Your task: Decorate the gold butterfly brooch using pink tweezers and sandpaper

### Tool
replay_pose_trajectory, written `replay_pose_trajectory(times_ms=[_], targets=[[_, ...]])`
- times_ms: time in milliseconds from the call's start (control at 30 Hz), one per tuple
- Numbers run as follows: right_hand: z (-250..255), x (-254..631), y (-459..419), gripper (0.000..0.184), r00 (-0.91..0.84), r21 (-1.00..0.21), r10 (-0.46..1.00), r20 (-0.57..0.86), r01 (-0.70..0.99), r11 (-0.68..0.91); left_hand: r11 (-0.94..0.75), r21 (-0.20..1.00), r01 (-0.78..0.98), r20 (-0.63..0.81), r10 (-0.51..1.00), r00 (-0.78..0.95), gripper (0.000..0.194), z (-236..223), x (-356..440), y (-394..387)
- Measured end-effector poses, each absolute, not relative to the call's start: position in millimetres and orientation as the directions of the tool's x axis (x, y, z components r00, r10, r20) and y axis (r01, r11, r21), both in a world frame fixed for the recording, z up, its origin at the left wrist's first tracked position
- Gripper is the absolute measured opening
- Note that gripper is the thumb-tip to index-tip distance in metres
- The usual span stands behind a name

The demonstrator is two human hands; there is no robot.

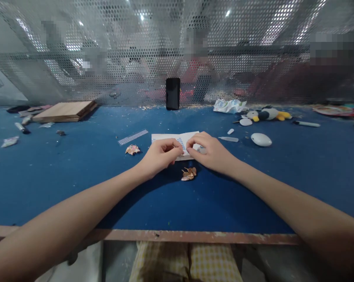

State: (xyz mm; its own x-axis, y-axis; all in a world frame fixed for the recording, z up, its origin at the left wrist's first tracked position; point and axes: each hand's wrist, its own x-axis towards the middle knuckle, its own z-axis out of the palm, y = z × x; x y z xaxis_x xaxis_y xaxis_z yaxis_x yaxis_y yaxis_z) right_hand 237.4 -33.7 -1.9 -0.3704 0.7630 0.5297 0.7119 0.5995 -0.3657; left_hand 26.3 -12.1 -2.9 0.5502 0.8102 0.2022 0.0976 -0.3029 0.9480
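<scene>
My left hand (163, 153) and my right hand (210, 152) face each other over a creased white sheet of paper (191, 136) with blue print. The fingers of both hands are closed in a pinch, thumb to fingertips; whatever they hold, if anything, is too small or hidden to name. A gold-coloured butterfly-like ornament (189, 174) lies on the table just below the hands. Left of my left hand rests a second gold ornament (132, 149) with pinkish parts. Beyond that is a strip of small rhinestones (133, 137).
A black phone (173, 94) leans upright against the perforated metal screen (121, 74). Wooden boards (65, 111) lie at the back left. On the right are a plush duck (267, 114), a crumpled packet (229, 105), a white rounded object (261, 139) and a marker (306, 123).
</scene>
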Motion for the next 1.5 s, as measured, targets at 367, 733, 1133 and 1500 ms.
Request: replay_pose_trajectory(times_ms=[367,733,1133,1500], targets=[[-10,236,-31,0.013,-0.475,-0.252,0.698,0.536,0.699,0.669,-0.269,0.96,0.075,0.179,0.796,0.578,0.016,-1,27,-15],[9,225,-49,0.006,-0.401,-0.247,0.557,0.727,0.604,0.758,-0.316,0.946,0.076,0.232,0.819,0.525,0.013,-2,27,-13],[8,225,-49,0.008,-0.354,-0.3,0.613,0.707,0.634,0.712,-0.318,0.942,0.109,0.226,0.839,0.495,0.014,0,28,-15],[5,226,-48,0.006,-0.326,-0.355,0.661,0.676,0.642,0.679,-0.195,0.98,0.04,0.148,0.845,0.514,0.018,0,30,-16]])
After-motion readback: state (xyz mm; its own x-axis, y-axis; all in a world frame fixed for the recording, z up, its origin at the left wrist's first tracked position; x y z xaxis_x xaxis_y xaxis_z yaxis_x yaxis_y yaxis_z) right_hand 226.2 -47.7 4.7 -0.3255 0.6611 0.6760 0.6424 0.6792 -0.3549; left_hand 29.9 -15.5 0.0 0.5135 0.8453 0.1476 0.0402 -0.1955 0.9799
